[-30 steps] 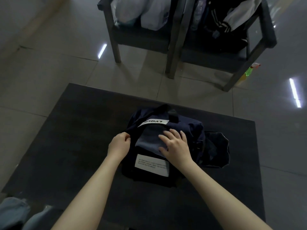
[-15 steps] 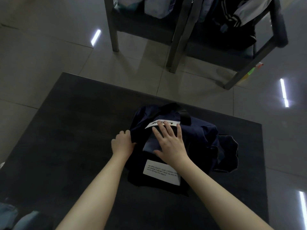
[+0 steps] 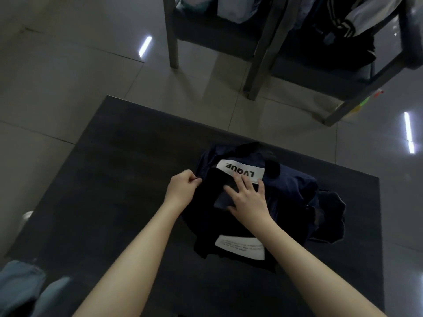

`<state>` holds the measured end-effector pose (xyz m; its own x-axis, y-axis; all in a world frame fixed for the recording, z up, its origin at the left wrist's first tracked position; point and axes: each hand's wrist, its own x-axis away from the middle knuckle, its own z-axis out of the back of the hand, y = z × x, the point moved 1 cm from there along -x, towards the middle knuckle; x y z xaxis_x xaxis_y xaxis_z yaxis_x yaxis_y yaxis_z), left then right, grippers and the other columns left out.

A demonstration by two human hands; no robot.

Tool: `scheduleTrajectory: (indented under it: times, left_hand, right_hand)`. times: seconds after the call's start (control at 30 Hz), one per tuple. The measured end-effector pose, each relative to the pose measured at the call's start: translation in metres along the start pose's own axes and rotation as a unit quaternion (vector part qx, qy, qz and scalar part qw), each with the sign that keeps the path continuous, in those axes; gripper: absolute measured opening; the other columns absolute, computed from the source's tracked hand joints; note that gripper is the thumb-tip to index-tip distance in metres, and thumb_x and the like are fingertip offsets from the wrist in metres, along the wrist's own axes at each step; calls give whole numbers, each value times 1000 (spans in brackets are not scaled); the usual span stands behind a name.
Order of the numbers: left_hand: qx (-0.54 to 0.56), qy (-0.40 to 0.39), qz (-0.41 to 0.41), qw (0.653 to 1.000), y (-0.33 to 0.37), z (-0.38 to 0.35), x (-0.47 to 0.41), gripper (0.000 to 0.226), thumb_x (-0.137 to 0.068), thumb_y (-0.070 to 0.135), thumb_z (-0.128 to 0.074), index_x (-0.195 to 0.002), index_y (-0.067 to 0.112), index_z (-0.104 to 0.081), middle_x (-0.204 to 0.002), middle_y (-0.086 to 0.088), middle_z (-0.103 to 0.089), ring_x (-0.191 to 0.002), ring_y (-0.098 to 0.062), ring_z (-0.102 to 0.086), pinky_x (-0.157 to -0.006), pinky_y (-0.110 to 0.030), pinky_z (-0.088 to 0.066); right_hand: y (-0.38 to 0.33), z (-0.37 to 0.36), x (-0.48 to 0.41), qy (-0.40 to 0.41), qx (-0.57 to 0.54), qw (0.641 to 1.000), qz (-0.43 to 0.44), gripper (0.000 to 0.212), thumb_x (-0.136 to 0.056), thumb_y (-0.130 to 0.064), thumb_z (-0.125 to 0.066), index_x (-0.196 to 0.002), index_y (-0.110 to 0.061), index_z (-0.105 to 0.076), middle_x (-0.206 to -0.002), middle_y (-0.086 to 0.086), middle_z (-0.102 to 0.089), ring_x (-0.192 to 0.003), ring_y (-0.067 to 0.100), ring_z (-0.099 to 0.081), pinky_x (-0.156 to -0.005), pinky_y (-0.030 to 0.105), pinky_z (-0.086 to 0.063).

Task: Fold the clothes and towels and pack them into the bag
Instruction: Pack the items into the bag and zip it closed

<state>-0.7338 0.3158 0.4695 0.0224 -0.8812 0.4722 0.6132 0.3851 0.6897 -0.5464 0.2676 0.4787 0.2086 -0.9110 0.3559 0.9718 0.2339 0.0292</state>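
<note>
A dark navy bag (image 3: pixel 295 188) with a white "LVQUE" label (image 3: pixel 240 171) lies on the dark table (image 3: pixel 114 179). A dark folded garment (image 3: pixel 223 200) sits at the bag's mouth, with a second white label (image 3: pixel 240 247) lower down. My left hand (image 3: pixel 183 189) pinches the bag's left edge. My right hand (image 3: pixel 248 199) lies flat with spread fingers, pressing the garment down into the bag. A dark flap of the bag (image 3: pixel 329 216) sticks out at the right.
Two dark chairs (image 3: pixel 256 72) stand beyond the table on the tiled floor, piled with light clothes (image 3: pixel 231 8) and a black-and-white jacket (image 3: pixel 348 21). My jeans-clad knees (image 3: pixel 20 289) show at the bottom left. A small green and yellow object (image 3: pixel 364 102) lies under the right chair.
My right hand slid down off the LVQUE label onto the garment, uncovering the label. My left hand shifted from resting at the bag's edge to pinching it. The camera moved closer.
</note>
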Motion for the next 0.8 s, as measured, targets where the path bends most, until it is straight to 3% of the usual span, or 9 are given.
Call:
scheduleTrajectory:
  times: [0.1,0.23,0.37,0.47,0.63,0.8]
  left_hand:
    - [49,21,-1,999,14,24,5,24,-93,27,-59,-82,5,-59,-80,-9,-65,-71,-19,-59,-62,-31,-46]
    - [69,7,-6,998,25,35,12,22,-93,27,-60,-84,7,-62,-83,-6,-68,-81,-20,-66,-76,-40,-53]
    - [99,5,15,995,26,34,17,20,-94,25,-58,-86,7,-63,-86,-5,-68,-81,-15,-67,-82,-41,-56]
    - [143,10,35,989,25,33,18,19,-94,24,-59,-83,9,-62,-85,-5,-68,-81,-17,-69,-84,-44,-56]
    - [177,22,62,982,26,32,22,20,-94,25,-58,-84,8,-63,-87,-6,-69,-83,-19,-69,-85,-46,-56]
    - [177,30,70,981,31,29,25,21,-94,27,-58,-85,9,-64,-86,-3,-70,-82,-17,-70,-85,-46,-55]
  right_hand:
    - [1,5,1,-14,-6,1000,2,54,-88,-39,-58,-138,-24,-42,-160,9,0,-146,29,-5,-110,63,-8]
    - [-3,13,3,-24,-29,999,-3,47,-90,-37,-56,-134,-24,-47,-159,9,0,-146,28,-3,-112,61,-9]
    - [-16,31,1,91,-174,980,-46,29,-91,-34,-56,-116,-23,-65,-149,8,-37,-137,29,-32,-111,58,-18]
    - [-31,42,-3,170,-190,965,-54,29,-86,-39,-63,-102,-18,-71,-127,7,-57,-121,28,-50,-109,58,-23]
    - [-51,48,-7,176,-144,971,-77,44,-66,-47,-79,-95,-16,-69,-104,5,-61,-96,26,-60,-100,59,-35]
    - [-65,53,-4,108,-96,984,-99,32,-59,-42,-79,-72,-14,-70,-83,6,-64,-83,28,-60,-89,54,-43]
